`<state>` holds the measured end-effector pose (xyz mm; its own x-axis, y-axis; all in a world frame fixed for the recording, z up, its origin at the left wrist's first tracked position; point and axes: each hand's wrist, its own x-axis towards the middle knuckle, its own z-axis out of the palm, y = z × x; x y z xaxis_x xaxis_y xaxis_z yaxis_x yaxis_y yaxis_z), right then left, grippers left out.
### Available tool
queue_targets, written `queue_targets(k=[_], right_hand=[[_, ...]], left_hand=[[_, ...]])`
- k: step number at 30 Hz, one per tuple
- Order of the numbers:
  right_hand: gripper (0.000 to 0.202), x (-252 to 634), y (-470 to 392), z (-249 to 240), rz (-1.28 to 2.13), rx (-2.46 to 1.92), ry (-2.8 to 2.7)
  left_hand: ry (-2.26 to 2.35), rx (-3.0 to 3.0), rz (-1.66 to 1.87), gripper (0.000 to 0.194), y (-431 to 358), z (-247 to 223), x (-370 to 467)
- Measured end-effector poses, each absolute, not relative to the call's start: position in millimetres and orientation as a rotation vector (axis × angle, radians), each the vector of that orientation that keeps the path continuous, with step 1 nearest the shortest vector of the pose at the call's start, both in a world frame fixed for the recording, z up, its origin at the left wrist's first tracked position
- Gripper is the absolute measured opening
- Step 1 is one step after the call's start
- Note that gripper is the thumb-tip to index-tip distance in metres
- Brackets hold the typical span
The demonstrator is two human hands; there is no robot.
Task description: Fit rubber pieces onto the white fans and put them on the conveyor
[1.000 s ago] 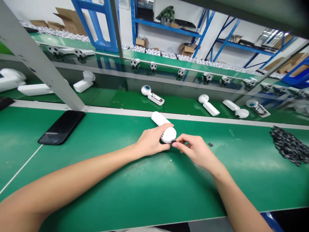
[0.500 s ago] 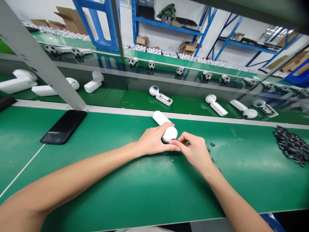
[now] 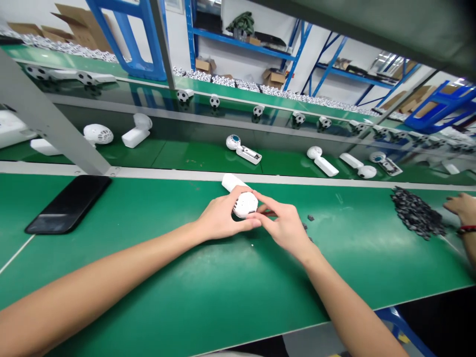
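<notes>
A white handheld fan with a round head and a plain handle lies in front of me, its handle pointing to the far left. My left hand is closed around the left side of the head, thumb along the near edge. From the right, my right hand grips the same head, index finger at its far side and thumb at the near rim. A small dark slot shows on the rim by that thumb. Whether a small part sits under the right fingers is hidden. Several small black pieces lie just right of this hand.
A black phone lies at left. At right is a pile of black pieces, with a co-worker's hand beside it. Beyond the metal rail, several white fans rest on a green belt. A slanted metal post stands at left.
My view has turned slightly right. My right index finger has moved from a pinch at the rim to the far side of the fan's head. A co-worker's hand has appeared at right.
</notes>
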<state>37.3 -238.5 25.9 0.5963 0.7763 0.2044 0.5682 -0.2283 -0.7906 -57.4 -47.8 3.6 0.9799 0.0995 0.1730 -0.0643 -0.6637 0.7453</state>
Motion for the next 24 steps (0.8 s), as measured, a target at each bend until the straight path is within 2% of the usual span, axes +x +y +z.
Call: queue_targets(k=[2, 5, 8, 11, 18, 24], right_hand=[[0.037, 43.6, -243.0, 33.7, 0.319, -1.881, -1.107], [0.040, 62.2, -259.7, 45.9, 0.302, -1.903, -1.030], [0.037, 90.0, -285.9, 51.3, 0.199, -2.212, -0.892], [0.038, 116.7, -311.1, 48.4, 0.346, -2.574, -0.827], [0.040, 137.5, -324.0, 37.2, 0.696, -2.745, -0.769], [0.037, 137.2, -314.9, 30.7, 0.677, -2.883, -0.743]], left_hand=[[0.001, 2.268, 0.286, 0.064, -47.9, 1.5, -58.4], [-0.023, 2.227, 0.312, 0.057, -47.9, 0.8, -59.8], [-0.020, 2.120, 0.310, 0.052, -47.5, 4.5, -59.5], [-0.012, 2.033, 0.344, 0.047, -47.6, 8.0, -57.9], [0.062, 2.035, 0.377, 0.050, -50.3, 0.1, -59.4], [0.076, 2.108, 0.500, 0.056, -51.6, -9.8, -61.2]])
